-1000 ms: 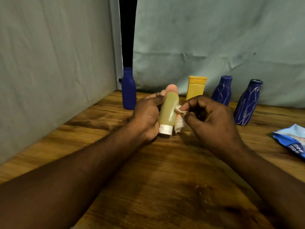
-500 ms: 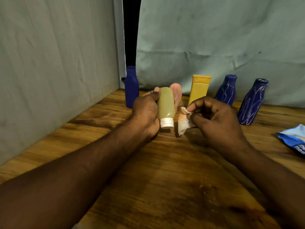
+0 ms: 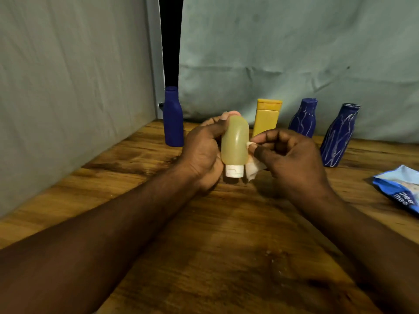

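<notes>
Left hand (image 3: 201, 152) has its fingers wrapped round the bottle (image 3: 234, 141), held cap-down over the table (image 3: 226, 223); right hand (image 3: 292, 155) pinches the wipe (image 3: 252, 168) between thumb and fingertip against its side; I'd grip firm, rub short strokes, and turn the bottle bit by bit.

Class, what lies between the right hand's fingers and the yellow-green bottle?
A white wipe, pinched by those fingers against the bottle, in the head view.

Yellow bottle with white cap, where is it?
Head view, centre: the left hand grips the bottle cap-down, beside the wipe pinched in the right hand.
</notes>
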